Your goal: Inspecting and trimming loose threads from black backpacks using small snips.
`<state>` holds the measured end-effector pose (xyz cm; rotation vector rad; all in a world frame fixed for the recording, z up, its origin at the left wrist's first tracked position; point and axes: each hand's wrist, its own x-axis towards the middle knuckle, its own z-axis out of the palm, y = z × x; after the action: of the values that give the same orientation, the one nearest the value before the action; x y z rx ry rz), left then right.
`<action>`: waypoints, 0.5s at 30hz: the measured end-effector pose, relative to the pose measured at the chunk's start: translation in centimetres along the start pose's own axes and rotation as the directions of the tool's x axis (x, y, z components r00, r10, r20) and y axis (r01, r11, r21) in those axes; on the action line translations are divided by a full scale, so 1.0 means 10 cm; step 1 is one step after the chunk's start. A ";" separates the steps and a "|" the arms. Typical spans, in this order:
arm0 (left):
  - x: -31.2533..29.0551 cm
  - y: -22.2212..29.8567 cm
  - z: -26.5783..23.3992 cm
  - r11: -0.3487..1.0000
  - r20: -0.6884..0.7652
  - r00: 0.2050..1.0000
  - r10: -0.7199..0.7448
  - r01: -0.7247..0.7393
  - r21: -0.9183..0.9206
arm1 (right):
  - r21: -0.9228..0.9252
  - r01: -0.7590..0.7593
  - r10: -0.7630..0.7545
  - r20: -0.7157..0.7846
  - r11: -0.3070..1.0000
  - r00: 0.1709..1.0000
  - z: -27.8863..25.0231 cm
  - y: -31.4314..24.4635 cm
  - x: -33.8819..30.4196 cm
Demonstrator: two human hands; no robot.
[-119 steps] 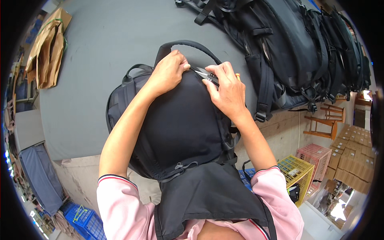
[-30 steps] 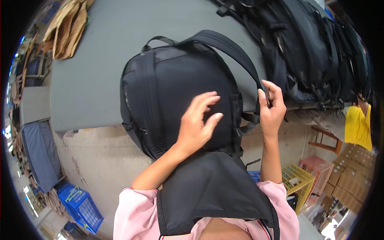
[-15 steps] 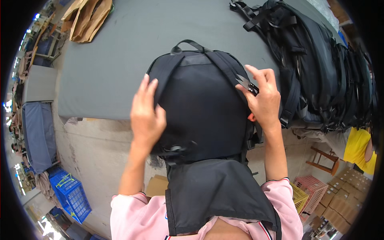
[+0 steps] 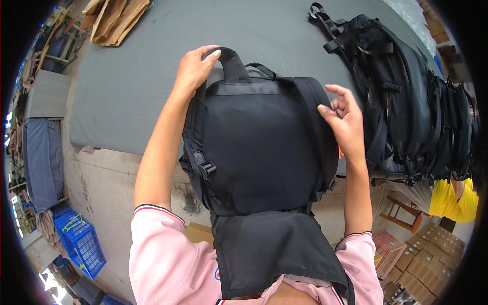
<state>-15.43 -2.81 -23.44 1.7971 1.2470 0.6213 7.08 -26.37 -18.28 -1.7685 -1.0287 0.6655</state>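
Head camera: I watch through the left of two fisheye lenses worn on the person's head, facing down and slightly forward.
Apron (image 4: 279, 249): nearest to my lens, along the near edge.
Backpack (image 4: 259, 147): close, in mid-view, seen from above.
Hands: left hand (image 4: 195, 71) and right hand (image 4: 346, 122) both fall within my view, forearms entering from the near side.
Table (image 4: 127, 96): I see its top stretching toward the far side.
Rim: edges curve, taking in the blue crate (image 4: 81, 244) left and cartons (image 4: 424, 254) right.
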 end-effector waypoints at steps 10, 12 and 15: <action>-0.08 -0.26 0.01 0.903 0.170 0.968 -0.185 0.235 -0.360 | 0.263 -0.096 0.110 -0.042 0.960 0.993 0.31 0.29 0.48; -0.10 -0.31 0.01 0.887 0.163 0.970 -0.180 0.232 -0.399 | 0.241 -0.093 0.109 -0.054 0.966 0.993 0.31 0.36 0.46; -0.14 -0.34 0.01 0.868 0.165 0.971 -0.172 0.228 -0.441 | 0.214 -0.069 0.090 -0.088 0.974 0.992 0.34 0.44 0.45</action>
<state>-17.56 -3.59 -26.29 1.2743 1.0782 0.6168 8.10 -21.75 -23.62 -1.6458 -0.7946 0.7046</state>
